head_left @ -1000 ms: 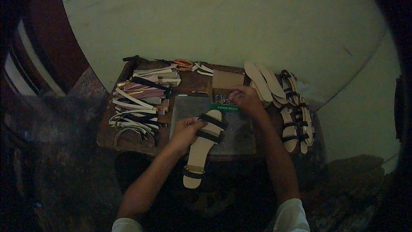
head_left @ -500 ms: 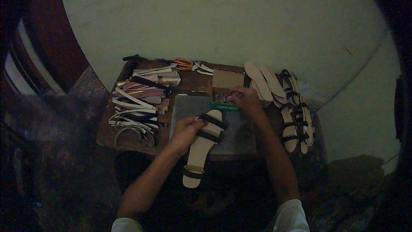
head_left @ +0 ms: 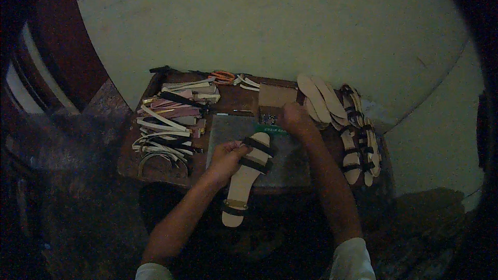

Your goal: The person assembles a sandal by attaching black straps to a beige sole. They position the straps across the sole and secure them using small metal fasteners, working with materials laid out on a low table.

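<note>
Your right hand (head_left: 293,118) is sliding a little leftward from where it was a second ago, curling loosely over the small dark tray of tiny fittings (head_left: 268,119) beside the brown cardboard box (head_left: 275,96), as if picking one out; what it is pinching, I cannot tell. Your left hand (head_left: 226,158) is still clasping the tan flat sandal sole with black straps (head_left: 245,178), lying half on the grey work mat (head_left: 285,162), unmoved.

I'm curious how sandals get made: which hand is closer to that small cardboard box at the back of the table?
The right hand, just in front of the cardboard box. The left hand is farther away, holding the sandal.
</note>
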Motion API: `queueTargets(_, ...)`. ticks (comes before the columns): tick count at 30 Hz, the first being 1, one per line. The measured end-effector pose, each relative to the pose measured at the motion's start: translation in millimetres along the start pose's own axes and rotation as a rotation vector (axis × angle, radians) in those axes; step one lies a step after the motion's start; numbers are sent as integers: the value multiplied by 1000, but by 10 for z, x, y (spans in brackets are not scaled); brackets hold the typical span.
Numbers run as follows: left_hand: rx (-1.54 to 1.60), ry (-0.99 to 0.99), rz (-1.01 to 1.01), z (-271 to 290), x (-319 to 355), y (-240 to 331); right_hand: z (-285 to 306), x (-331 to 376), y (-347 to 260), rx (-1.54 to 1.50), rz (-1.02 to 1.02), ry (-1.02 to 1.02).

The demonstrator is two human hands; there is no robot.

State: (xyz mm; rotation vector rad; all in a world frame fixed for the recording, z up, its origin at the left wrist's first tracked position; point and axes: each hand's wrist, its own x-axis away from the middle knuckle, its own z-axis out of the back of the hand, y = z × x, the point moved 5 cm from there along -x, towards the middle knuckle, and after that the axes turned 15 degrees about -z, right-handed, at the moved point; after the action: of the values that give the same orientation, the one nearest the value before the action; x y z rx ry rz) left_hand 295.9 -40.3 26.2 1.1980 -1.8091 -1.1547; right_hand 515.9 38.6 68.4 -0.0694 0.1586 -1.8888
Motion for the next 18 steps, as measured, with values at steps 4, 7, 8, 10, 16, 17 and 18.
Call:
queueTargets(4, 2, -6, 9, -49, -5, 4, -115, -96, 157, -70, 97, -18)
queueTargets(7, 9, -18, 6, -70, -5, 19, -113, -127, 242, -188, 72, 28)
queueTargets(8, 12, -19, 1, -51, 5, 33, -72, -82, 189, -285, 121, 42)
queueTargets(10, -12, 10, -8, 8, 22, 44, 90, 68, 98, -477, 214, 72)
queueTargets(16, 41, -17, -1, -57, 13, 43, -35, -11, 297, -1077, 90, -410)
queueTargets(17, 34, -11, 5, -57, 12, 40, -30, -1, 304, -1111, 104, -431)
queueTargets(18, 25, -8, 3, -62, 15, 40, -22, 9, 314, -1146, 117, -453)
